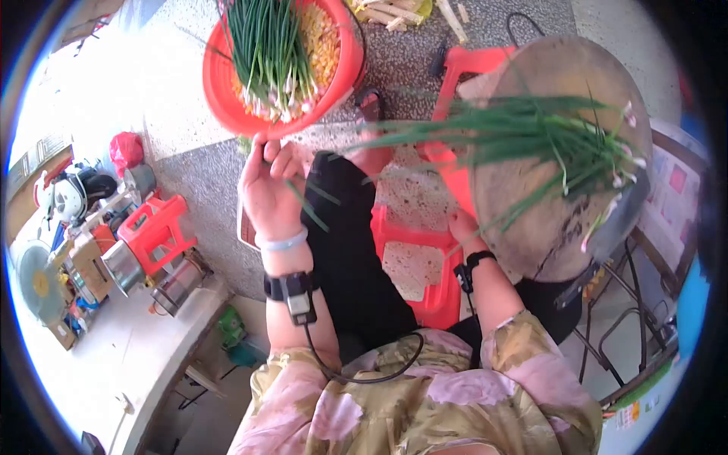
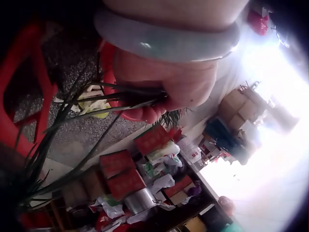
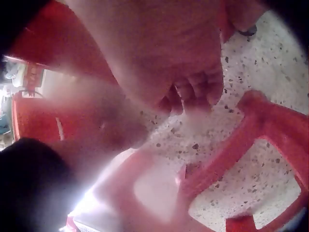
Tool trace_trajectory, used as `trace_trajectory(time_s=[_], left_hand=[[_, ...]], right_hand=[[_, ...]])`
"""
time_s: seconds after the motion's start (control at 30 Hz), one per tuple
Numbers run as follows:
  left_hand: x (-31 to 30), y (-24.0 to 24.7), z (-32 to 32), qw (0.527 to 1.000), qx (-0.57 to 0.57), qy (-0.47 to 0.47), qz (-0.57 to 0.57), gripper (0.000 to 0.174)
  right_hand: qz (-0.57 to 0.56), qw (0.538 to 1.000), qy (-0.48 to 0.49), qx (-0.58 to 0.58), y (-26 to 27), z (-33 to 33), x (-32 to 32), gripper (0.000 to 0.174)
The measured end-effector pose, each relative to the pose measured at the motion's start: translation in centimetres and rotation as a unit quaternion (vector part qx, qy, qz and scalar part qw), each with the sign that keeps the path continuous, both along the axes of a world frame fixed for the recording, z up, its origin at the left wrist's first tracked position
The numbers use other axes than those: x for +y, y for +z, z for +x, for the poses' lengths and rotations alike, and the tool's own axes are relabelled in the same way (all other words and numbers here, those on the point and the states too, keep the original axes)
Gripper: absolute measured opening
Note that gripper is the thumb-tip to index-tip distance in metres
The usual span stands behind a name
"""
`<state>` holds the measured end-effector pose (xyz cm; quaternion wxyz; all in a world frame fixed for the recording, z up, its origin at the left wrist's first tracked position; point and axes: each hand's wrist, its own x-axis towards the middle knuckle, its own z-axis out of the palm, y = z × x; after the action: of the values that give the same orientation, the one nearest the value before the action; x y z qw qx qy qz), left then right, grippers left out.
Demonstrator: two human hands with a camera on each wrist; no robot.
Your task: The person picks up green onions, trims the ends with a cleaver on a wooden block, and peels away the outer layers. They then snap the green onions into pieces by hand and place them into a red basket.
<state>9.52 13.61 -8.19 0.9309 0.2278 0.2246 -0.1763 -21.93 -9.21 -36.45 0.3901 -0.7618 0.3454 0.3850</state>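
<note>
In the head view, green onions with pale bulbs lie fanned on a round wooden chopping block, their leaves blurred toward the left. My left hand is raised palm up beside the red basin. The left wrist view has long green leaves running into the curled fingers of this hand, which grips them. Below the block's near left edge is my right hand, partly hidden in the head view. From the right wrist, this hand hangs with loosely bent fingers and nothing visible in them.
A red basin holds yellow kernels and another bunch of green onions. Red plastic stools stand by the block. Pale sticks lie at the top. A cluttered white table is at left.
</note>
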Motion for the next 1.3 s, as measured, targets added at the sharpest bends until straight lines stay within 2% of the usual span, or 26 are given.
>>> trace_trajectory(time_s=[0.07,0.17,0.27,0.4,0.47,0.6,0.7,0.8,0.87,0.97,1.1,1.17,1.2,1.3], left_hand=[[1.0,-1.2,-1.1,0.999,0.044,0.013,0.0,0.014],[-0.5,-1.0,-1.4,0.997,0.044,0.015,0.058,0.013],[-1.2,-1.3,-1.5,0.994,0.051,0.007,0.094,0.013],[-1.3,-1.0,-1.3,0.991,0.055,-0.01,0.125,0.014],[-0.9,-1.2,-1.3,0.989,0.067,-0.01,0.134,0.013],[-0.4,-0.8,-0.7,0.986,0.094,-0.016,0.136,0.013],[-0.2,-0.3,-0.1,0.981,0.127,-0.013,0.147,0.013],[1.2,-0.6,0.5,0.98,0.136,-0.004,0.146,0.014],[1.9,-0.6,0.9,0.976,0.166,0.015,0.138,0.014],[2.3,-0.3,1.2,0.971,0.195,0.045,0.132,0.016],[2.0,0.1,1.6,0.971,0.206,0.049,0.112,0.019],[2.1,0.0,1.7,0.97,0.211,0.048,0.111,0.019],[2.2,0.0,1.8,0.968,0.215,0.052,0.117,0.02],[2.5,0.0,1.8,0.969,0.21,0.052,0.122,0.02]], right_hand=[[-0.076,0.988,0.13,0.024,2.9,1.9,-0.8,0.028],[-0.079,0.989,0.123,-0.005,5.3,3.5,-0.7,0.028],[-0.06,0.981,0.183,-0.005,4.5,5.0,-0.4,0.028],[-0.058,0.972,0.229,0.003,0.8,5.1,1.2,0.031],[-0.064,0.963,0.263,0.004,-1.4,5.3,2.2,0.041],[-0.088,0.971,0.213,0.059,-6.0,4.6,4.5,0.051],[-0.129,0.969,0.209,-0.017,-10.3,2.1,5.1,0.053],[-0.154,0.964,0.207,-0.062,-11.3,2.4,6.1,0.054],[-0.111,0.97,0.207,0.06,-7.4,7.3,5.8,0.055],[-0.154,0.961,0.223,0.055,-9.4,7.5,6.0,0.055],[-0.143,0.957,0.233,0.094,-11.3,7.0,6.0,0.049],[-0.218,0.955,0.199,0.04,-12.7,5.6,6.5,0.043],[-0.219,0.954,0.2,0.043,-12.6,5.7,6.6,0.043],[-0.193,0.976,0.087,0.058,-12.3,6.2,7.2,0.04]])
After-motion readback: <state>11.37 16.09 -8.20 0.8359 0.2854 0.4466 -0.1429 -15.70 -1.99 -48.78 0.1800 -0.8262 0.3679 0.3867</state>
